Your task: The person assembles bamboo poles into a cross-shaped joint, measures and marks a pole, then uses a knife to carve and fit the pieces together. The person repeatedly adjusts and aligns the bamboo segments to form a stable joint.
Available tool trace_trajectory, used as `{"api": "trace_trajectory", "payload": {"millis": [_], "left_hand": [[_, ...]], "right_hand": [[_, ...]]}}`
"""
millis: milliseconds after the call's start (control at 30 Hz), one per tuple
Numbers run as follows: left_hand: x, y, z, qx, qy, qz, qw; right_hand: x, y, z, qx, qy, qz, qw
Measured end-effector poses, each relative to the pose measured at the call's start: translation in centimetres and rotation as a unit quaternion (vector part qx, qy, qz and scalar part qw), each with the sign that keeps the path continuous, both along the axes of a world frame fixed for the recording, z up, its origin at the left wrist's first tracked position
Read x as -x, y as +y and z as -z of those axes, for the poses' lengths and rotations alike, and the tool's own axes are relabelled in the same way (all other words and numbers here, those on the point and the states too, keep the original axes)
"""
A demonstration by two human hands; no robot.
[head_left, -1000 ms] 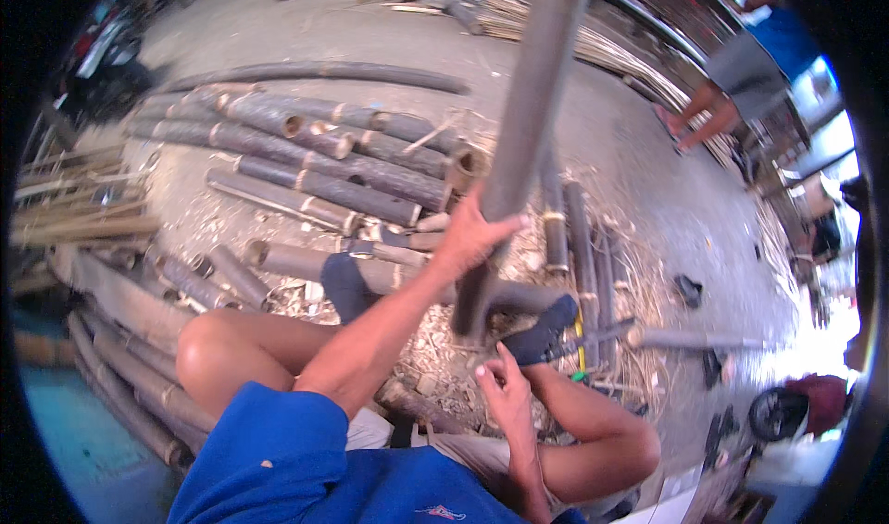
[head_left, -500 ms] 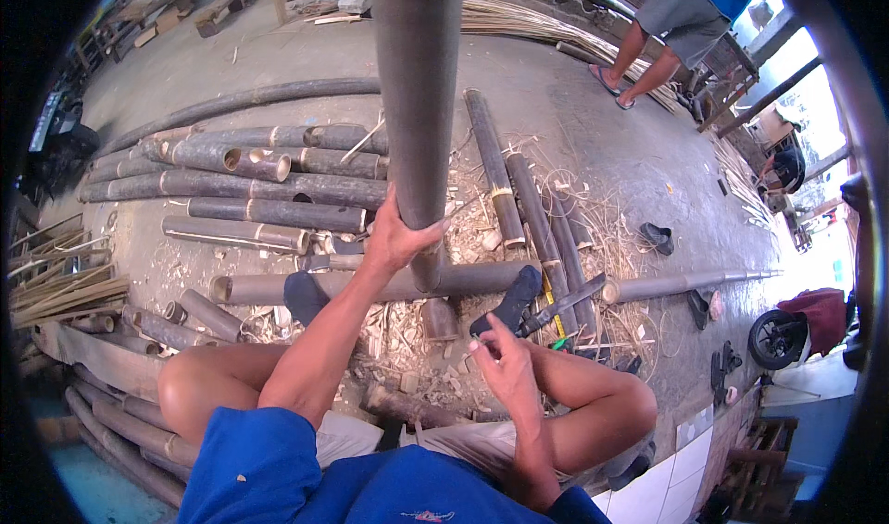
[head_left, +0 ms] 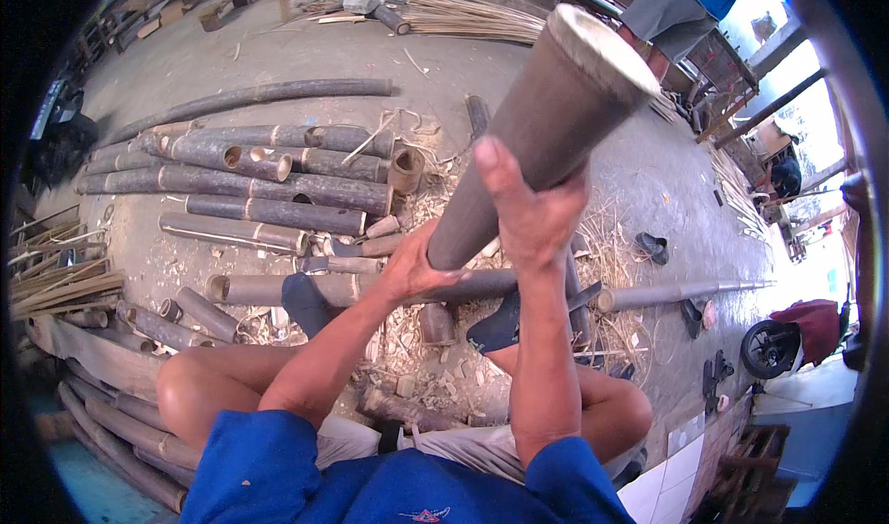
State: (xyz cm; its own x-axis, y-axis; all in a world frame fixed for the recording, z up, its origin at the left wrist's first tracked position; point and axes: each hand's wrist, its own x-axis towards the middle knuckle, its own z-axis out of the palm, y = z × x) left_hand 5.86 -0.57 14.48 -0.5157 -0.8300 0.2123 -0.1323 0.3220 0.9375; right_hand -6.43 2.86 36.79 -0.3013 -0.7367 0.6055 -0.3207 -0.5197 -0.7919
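- A bright blue shirt [head_left: 370, 492] clothes the person's torso, nearer the wearer than the grip.
- Its short left sleeve [head_left: 255, 459], below the left hand [head_left: 417, 267], carries a small pale fleck [head_left: 246, 483].
- The short right sleeve [head_left: 576, 478], below the right hand [head_left: 544, 214], is plain blue.
- A small red-and-white emblem [head_left: 431, 515] marks the chest, below both hands.
- Pale beige shorts [head_left: 472, 450] show between grip and shirt.
- Dark, sock-like footwear [head_left: 304, 304] covers the feet, left of and below the grip.

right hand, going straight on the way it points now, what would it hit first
First the bamboo tube that the right hand is gripping; beyond it, depth is hard to judge.
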Motion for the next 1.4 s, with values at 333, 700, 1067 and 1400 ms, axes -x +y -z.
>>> {"api": "trace_trajectory", "payload": {"millis": [333,700,1067,1400], "left_hand": [[-10.9,1.1,15.5,0.065,-0.492,-0.013,0.868],[-9.2,-1.8,11.7,0.010,-0.535,0.066,0.842],[-9.4,-3.5,6.9,0.108,-0.477,-0.056,0.870],[-15.4,-10.3,-5.9,0.165,-0.279,-0.095,0.941]], "right_hand": [[12.2,18.1,5.9,-0.206,0.105,-0.190,0.954],[10.2,41.8,7.7,-0.580,-0.387,-0.080,0.712],[5.2,37.1,8.8,-0.625,-0.022,-0.148,0.766],[5.0,31.2,5.8,-0.600,0.190,-0.055,0.775]]}}
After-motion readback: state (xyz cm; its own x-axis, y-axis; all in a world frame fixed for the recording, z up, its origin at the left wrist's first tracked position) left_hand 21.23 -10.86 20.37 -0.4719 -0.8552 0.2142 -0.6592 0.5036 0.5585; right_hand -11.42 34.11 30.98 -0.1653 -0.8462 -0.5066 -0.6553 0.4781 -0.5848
